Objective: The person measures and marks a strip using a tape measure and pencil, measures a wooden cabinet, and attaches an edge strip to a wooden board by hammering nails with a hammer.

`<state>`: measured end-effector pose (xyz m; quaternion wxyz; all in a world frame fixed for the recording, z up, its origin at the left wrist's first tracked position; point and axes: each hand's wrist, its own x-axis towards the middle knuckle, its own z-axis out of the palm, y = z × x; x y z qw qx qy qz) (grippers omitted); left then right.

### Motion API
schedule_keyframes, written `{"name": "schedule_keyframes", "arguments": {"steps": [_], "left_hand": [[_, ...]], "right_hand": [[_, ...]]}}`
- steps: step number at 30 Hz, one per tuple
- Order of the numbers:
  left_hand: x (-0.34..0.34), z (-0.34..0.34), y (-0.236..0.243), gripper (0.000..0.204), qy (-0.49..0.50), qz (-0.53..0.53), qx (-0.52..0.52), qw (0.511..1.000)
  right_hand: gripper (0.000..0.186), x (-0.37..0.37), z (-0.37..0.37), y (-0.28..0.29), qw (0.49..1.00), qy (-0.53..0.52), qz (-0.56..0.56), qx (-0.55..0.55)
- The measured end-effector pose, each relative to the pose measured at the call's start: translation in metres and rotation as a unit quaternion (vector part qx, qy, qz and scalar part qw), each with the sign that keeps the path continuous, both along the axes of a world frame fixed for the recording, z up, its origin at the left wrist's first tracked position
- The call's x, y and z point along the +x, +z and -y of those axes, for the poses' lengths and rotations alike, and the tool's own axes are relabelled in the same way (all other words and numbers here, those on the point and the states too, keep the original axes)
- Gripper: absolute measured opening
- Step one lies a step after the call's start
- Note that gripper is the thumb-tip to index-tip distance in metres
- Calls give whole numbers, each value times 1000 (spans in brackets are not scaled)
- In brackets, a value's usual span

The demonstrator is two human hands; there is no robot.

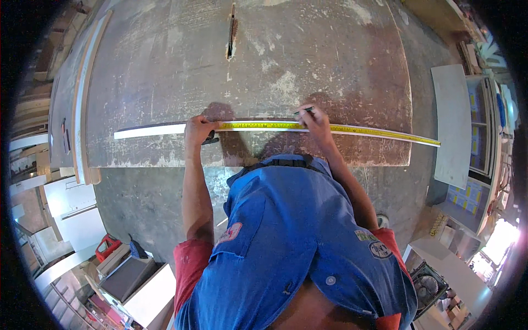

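A long, narrow white strip (148, 131) lies crosswise near the front edge of the worn brown table (165, 71), its right end reaching past the table's right edge. Stretched along it is the yellow blade of a tape measure (264, 125). My left hand (198, 131) is closed at the blade's left end, and a dark part, seemingly the tape's case, shows below its fingers. Above the strip, right of the middle, my right hand (315, 122) is closed around a thin dark pencil or marker (304, 111). The point of that tool is too small to make out.
A saw blade (231, 36) stands in a slot at the table's far middle. Along the left runs a long wooden rail (83, 99). A pale panel (454, 124) leans at the right. Boards and a red tool (108, 247) lie at lower left.
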<state>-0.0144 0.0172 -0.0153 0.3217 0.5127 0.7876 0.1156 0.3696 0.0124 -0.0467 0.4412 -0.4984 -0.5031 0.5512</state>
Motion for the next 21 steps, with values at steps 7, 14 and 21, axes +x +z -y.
{"name": "schedule_keyframes", "arguments": {"steps": [7,14,21], "left_hand": [[-1,-1,-3,44,0,5,-12,1000],[1,-1,-3,44,1,-8,-13,1000],[-3,0,-8,45,0,-6,-3,1000]], "right_hand": [[14,31,-3,14,997,-62,-25,-29],[14,48,1,16,993,-111,-10,-27],[10,83,12,5,990,-119,75,9]]}}
